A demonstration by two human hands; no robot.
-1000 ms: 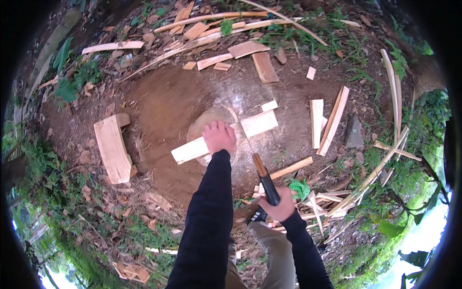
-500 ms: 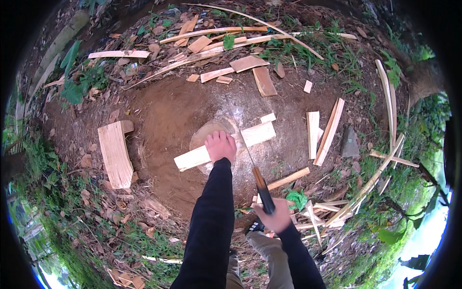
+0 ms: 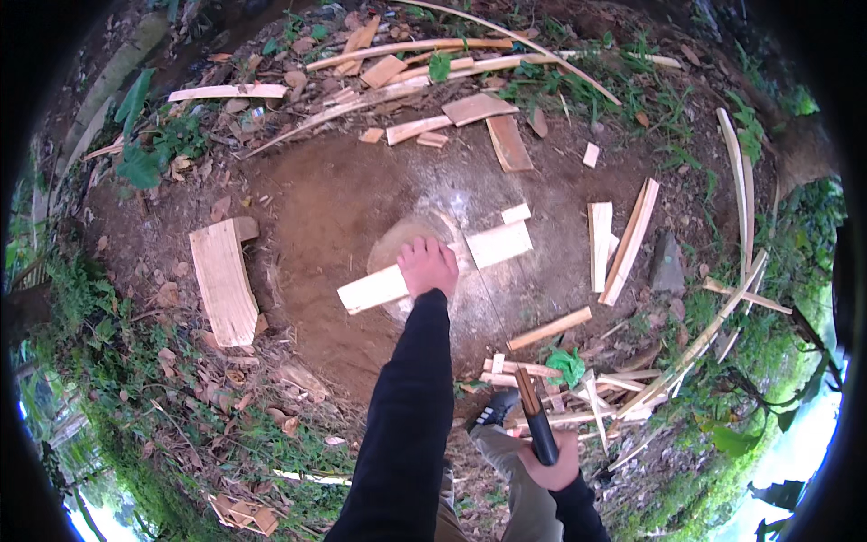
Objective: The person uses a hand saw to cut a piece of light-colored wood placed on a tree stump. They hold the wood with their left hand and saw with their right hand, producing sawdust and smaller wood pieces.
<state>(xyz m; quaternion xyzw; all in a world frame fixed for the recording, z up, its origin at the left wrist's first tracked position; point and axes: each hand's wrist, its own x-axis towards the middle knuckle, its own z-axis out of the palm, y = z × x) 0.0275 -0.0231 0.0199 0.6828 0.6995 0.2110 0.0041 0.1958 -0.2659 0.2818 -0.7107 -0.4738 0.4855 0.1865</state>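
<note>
Board [image 3: 501, 244]: across the stump [image 3: 390, 251], lengthwise slanting away rightward
Left hand [image 3: 428, 266]: nearer, fingers clasping the board
Right hand [image 3: 553, 461]: fingers wrapped round the saw handle [image 3: 540, 434]
Blade [image 3: 490, 295]: crossing the board, right of the left hand

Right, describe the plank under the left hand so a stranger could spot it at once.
Start at the round wooden block on bare dirt, mid-view. The pale plank lies slantwise across it. Unlike the scattered wood around, it has the left hand on it and a saw across it.
</note>
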